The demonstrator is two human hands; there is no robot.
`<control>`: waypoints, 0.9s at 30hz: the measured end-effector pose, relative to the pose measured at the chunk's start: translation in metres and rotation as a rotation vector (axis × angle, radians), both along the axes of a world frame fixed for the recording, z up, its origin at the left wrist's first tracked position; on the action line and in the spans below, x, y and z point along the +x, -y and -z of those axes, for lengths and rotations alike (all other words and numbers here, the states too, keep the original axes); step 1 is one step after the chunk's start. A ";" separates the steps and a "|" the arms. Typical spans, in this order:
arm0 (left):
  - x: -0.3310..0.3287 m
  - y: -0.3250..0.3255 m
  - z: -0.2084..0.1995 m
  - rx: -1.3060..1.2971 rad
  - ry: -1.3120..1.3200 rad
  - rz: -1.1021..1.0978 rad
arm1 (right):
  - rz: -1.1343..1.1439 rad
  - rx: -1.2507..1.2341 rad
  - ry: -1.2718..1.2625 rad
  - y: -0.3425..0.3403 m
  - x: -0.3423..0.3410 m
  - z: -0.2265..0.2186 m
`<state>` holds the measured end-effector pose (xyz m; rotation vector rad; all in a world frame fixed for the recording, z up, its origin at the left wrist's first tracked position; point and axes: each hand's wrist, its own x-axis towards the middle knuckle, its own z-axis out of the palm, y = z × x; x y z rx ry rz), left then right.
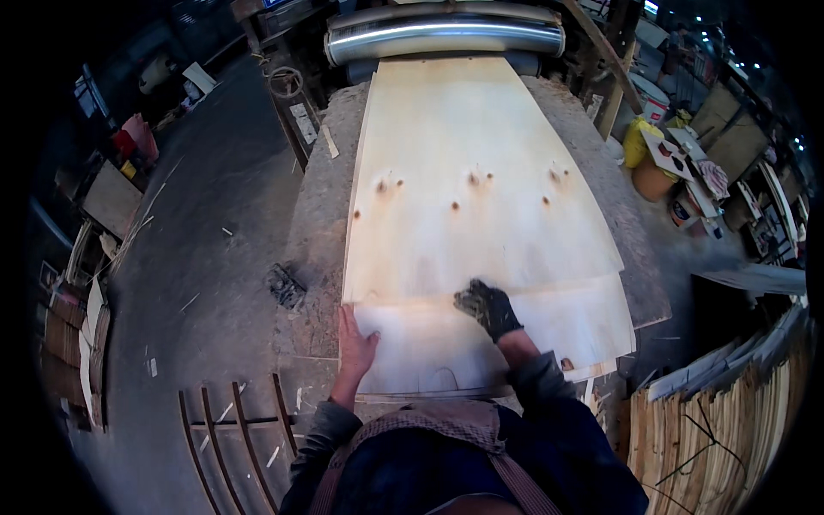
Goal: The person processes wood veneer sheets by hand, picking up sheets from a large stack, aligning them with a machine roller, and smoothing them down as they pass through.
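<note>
The top wood sheet (468, 129) stretches from the roller (446, 39) toward you; where its far end meets the roller, you can't see whether it passes beneath. A lower sheet (558, 330) shows at the end away from the roller, its rest covered. Your bare left hand (356, 348) touches the sheets' left edge, thumb spread from the fingers; whether it grips the edge can't be told. Your gloved right hand (487, 309) rests where the sheets overlap, palm hidden, so its grip can't be told either. A dark lump (285, 286), left of and well apart from the roller, is too murky to identify.
</note>
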<state>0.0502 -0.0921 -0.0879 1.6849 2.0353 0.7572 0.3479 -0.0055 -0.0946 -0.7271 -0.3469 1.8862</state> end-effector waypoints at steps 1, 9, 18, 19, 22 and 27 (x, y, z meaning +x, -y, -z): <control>0.007 0.005 -0.005 -0.062 -0.125 0.008 | 0.004 -0.030 0.012 -0.017 -0.002 0.000; 0.007 -0.002 0.010 -0.149 -0.148 -0.043 | 0.039 0.066 -0.048 -0.085 -0.020 -0.004; -0.003 0.002 -0.036 -0.047 0.362 0.157 | -0.309 0.148 -0.175 0.064 0.004 0.004; 0.002 0.004 -0.053 -0.034 0.485 0.158 | -0.331 0.036 -0.105 0.082 0.003 -0.006; 0.013 0.002 -0.079 0.011 0.684 0.220 | -0.399 -0.153 -0.047 0.127 0.004 -0.035; 0.027 -0.002 -0.131 0.080 0.917 0.310 | -0.370 -0.267 -0.190 0.175 0.023 0.003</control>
